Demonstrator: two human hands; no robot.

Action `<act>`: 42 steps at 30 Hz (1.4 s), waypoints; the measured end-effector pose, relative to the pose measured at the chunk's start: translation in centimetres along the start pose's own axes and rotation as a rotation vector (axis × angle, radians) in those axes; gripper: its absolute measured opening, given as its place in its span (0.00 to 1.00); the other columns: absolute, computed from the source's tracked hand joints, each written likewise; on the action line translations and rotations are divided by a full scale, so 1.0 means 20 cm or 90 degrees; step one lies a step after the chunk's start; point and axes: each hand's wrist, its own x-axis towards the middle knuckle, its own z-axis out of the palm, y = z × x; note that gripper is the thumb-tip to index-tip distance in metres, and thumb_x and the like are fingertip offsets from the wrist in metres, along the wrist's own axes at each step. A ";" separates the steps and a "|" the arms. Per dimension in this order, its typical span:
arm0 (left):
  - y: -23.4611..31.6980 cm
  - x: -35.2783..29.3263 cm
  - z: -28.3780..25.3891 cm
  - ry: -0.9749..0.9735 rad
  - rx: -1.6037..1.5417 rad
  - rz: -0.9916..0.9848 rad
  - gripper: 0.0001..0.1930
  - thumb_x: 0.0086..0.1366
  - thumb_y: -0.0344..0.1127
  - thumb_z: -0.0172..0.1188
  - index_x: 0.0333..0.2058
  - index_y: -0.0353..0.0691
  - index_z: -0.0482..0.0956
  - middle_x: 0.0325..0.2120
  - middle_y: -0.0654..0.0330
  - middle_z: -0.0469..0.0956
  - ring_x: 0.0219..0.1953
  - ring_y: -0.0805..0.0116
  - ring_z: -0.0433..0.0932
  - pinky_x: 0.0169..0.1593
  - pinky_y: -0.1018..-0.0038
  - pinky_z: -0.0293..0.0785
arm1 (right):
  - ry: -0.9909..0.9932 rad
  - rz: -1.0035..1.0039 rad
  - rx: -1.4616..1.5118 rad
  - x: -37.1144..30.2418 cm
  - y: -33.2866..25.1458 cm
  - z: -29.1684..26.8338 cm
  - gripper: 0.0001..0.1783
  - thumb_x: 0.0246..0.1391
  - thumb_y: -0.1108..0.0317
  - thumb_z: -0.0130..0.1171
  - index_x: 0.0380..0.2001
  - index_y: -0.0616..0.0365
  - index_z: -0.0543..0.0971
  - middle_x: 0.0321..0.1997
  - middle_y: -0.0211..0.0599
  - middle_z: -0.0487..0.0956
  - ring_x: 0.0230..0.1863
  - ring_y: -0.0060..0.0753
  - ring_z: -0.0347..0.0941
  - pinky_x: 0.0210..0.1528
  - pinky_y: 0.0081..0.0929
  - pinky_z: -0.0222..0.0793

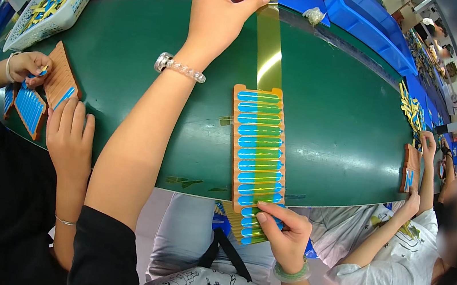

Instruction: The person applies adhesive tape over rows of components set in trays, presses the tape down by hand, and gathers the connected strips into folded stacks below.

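A ridged orange-brown tray (236, 143) holds a column of several flat blue pieces (240, 164). Over them runs a long strip of clear yellow tape (270, 44), which stretches past the tray's far end. My left hand (219, 14) pinches the tape's far end between thumb and fingers, above the back of the table. Beyond the tray's near end, more blue pieces stuck to the tape hang over the table edge. There my right hand (286, 233) is closed, thumb and forefinger pinching the taped row at its side.
The green table (346, 123) has scraps of tape near its front edge. A white basket (63, 14) of blue-and-yellow pieces stands far left, a blue bin (365, 25) at the back. Co-workers' hands (71, 127) handle similar trays on the left and another person's (414, 198) on the right.
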 end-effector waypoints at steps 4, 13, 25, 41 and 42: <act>0.01 0.00 -0.01 -0.013 0.017 -0.015 0.13 0.56 0.40 0.68 0.34 0.37 0.84 0.27 0.64 0.81 0.30 0.79 0.76 0.36 0.81 0.71 | -0.006 -0.016 -0.036 0.01 -0.01 -0.01 0.13 0.50 0.79 0.64 0.41 0.63 0.83 0.29 0.37 0.83 0.27 0.16 0.75 0.29 0.14 0.67; 0.02 0.00 -0.02 -0.041 0.004 -0.059 0.12 0.56 0.40 0.68 0.35 0.38 0.84 0.29 0.64 0.82 0.32 0.78 0.77 0.38 0.81 0.71 | -0.018 -0.018 -0.037 0.01 0.00 -0.01 0.14 0.48 0.78 0.65 0.41 0.63 0.82 0.35 0.40 0.84 0.32 0.20 0.79 0.35 0.15 0.71; 0.03 0.00 -0.03 -0.040 0.006 -0.054 0.13 0.56 0.40 0.68 0.35 0.38 0.84 0.29 0.64 0.82 0.32 0.78 0.77 0.39 0.80 0.71 | -0.017 -0.023 -0.046 0.01 -0.01 0.00 0.14 0.48 0.78 0.65 0.41 0.64 0.82 0.35 0.41 0.84 0.33 0.20 0.79 0.35 0.15 0.72; 0.03 0.00 -0.06 -0.069 -0.123 -0.147 0.15 0.56 0.41 0.69 0.38 0.38 0.84 0.33 0.65 0.81 0.37 0.78 0.76 0.43 0.80 0.70 | -0.061 -0.090 -0.531 -0.03 -0.30 0.00 0.22 0.46 0.65 0.68 0.48 0.47 0.81 0.40 0.38 0.76 0.34 0.38 0.72 0.33 0.28 0.68; 0.03 0.00 -0.05 -0.070 -0.126 -0.145 0.15 0.56 0.41 0.69 0.38 0.38 0.84 0.33 0.65 0.81 0.37 0.78 0.76 0.43 0.80 0.70 | -0.057 -0.091 -0.533 -0.03 -0.31 0.00 0.22 0.46 0.65 0.68 0.48 0.47 0.81 0.40 0.38 0.76 0.34 0.38 0.72 0.33 0.28 0.68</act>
